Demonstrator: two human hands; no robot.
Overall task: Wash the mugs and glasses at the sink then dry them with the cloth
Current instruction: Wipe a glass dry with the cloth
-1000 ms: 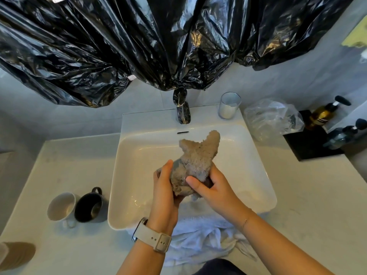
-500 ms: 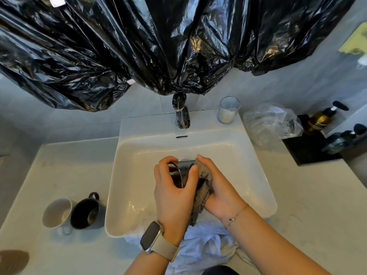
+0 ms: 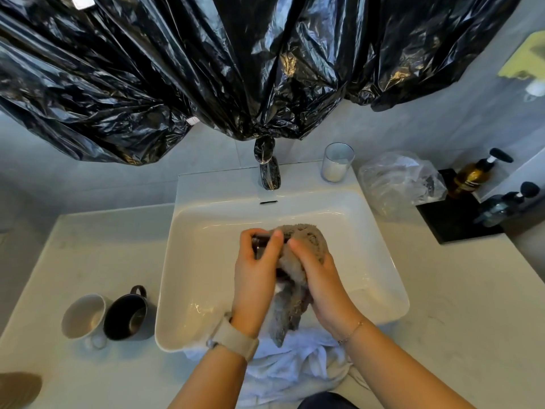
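A white towel (image 3: 295,361) drapes over the sink's near rim at 6 o'clock. Just beyond it, over the basin, the left hand (image 3: 255,276) curls its grip round a dark glass (image 3: 261,246), while the right hand (image 3: 321,278) closes its grip on a brown cloth (image 3: 298,261) wrapped against the glass, its tail hanging toward the towel. At 8 o'clock on the table (image 3: 442,335) a white mug (image 3: 84,315) touches a dark mug (image 3: 126,317). The white sink (image 3: 383,278) fills the centre. At 12 o'clock stands the tap (image 3: 269,175), with a clear glass (image 3: 337,162) just beside it at 1 o'clock. A plastic bag (image 3: 398,181) and two pump bottles (image 3: 472,178) sit at 2 o'clock.
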